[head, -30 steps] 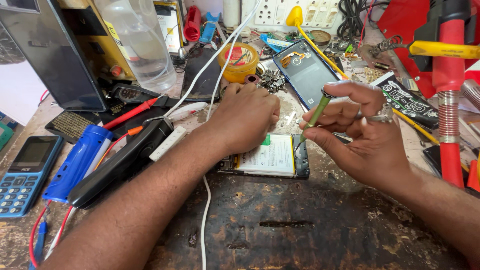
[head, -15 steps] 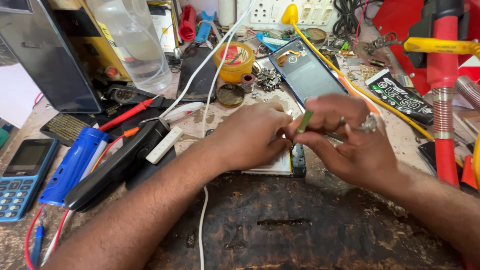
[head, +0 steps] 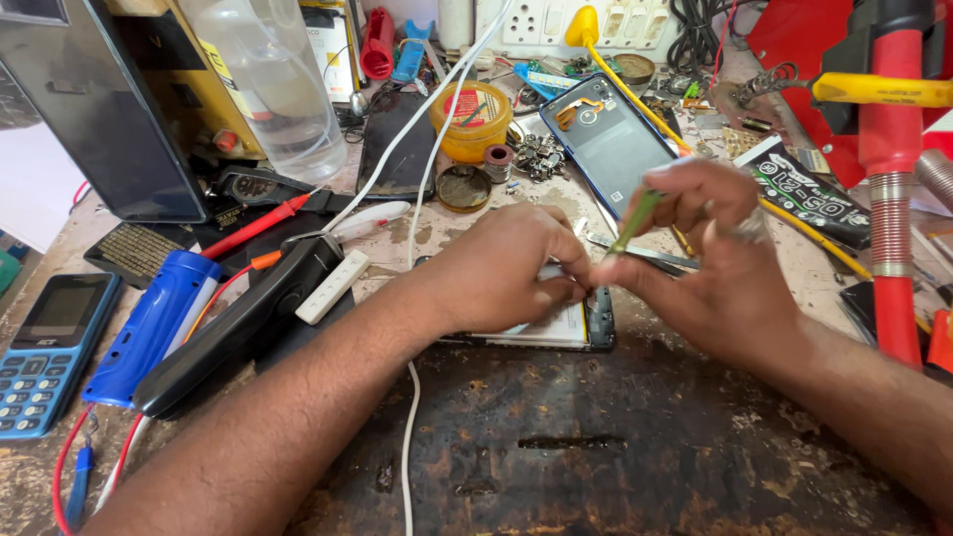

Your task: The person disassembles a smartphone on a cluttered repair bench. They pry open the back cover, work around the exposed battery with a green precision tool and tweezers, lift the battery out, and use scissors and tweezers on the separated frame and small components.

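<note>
An opened phone [head: 571,328] lies flat on the worn bench, its white battery face up. My left hand [head: 501,268] rests on top of it, fingers pressed down at its upper right part. My right hand [head: 710,253] grips a thin green tool [head: 635,220] like a pen, tip pointed down at the phone's top right corner where both hands meet. Much of the phone is hidden under my left hand.
A blue phone back cover [head: 606,134] lies behind my hands. A yellow paste tin [head: 471,119], black and blue tools [head: 149,328], a keypad phone [head: 45,347] at left, a white cable [head: 409,437], a red stand [head: 888,199] at right crowd the bench.
My right hand has brought the green tool down and left toward the phone's corner, and my left hand has slid right over the phone to meet it.
</note>
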